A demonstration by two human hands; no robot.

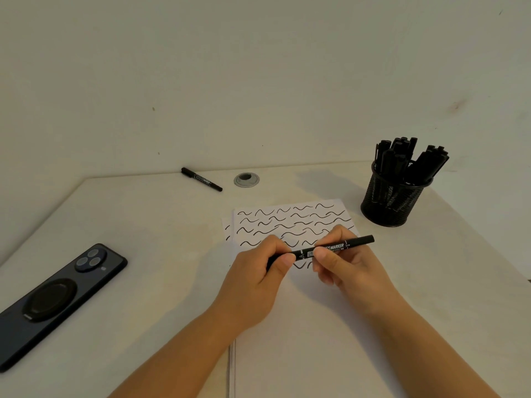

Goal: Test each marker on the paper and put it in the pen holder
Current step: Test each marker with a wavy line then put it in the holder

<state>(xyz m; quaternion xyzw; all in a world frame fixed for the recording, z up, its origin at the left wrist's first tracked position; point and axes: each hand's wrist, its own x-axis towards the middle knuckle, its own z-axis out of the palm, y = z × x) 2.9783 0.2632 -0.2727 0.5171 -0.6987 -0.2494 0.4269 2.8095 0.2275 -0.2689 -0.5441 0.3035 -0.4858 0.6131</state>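
Black marker [330,249]: we hold it level just above the paper [287,354].
Left hand [258,275]: our fingers curl around its left end.
Right hand [349,264]: pinches the barrel.
Mesh pen holder [392,196]: full of markers, beyond the paper's right corner.
Spare marker [201,179]: lies near the table's far edge.

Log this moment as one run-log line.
both hands grip marker over paper | one marker on desk | holder full

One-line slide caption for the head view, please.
Both hands, left hand and right hand, grip a marker over the scribbled paper, holder nearby.
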